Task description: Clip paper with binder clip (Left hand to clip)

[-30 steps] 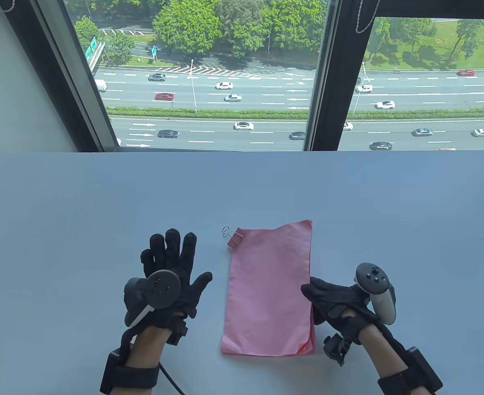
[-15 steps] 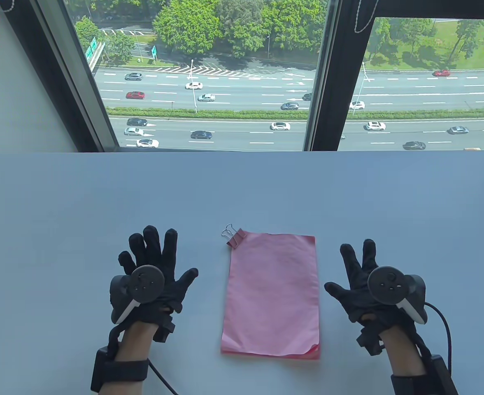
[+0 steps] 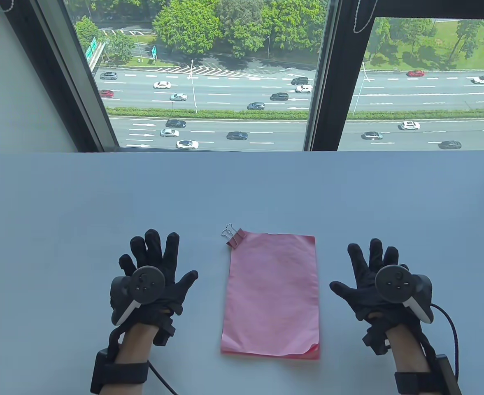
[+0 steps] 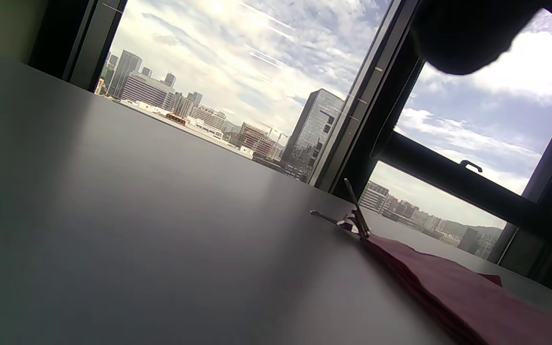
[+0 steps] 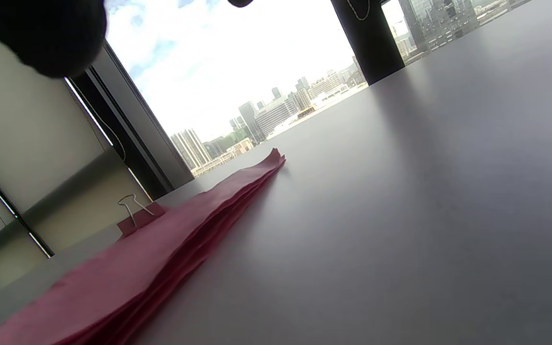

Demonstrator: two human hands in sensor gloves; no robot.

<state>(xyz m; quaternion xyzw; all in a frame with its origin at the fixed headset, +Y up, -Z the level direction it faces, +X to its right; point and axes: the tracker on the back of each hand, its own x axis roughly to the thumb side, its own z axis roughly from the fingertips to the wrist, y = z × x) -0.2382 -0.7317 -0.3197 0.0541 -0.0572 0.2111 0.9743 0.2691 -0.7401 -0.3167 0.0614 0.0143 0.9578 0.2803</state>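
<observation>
Both hands lie spread, palms down on the counter (image 3: 61, 214): left hand (image 3: 153, 279) left of the pink paper (image 3: 271, 294), right hand (image 3: 373, 284) right of it, neither touching. Binder clip (image 3: 234, 238) grips the paper's far-left corner. Clipping looks done; best keep the hands clear.

No text or label can be read.

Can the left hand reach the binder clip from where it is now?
Probably yes: the left hand lies open on the table, and only bare table separates it from the binder clip on the pink paper's far-left corner.
</observation>
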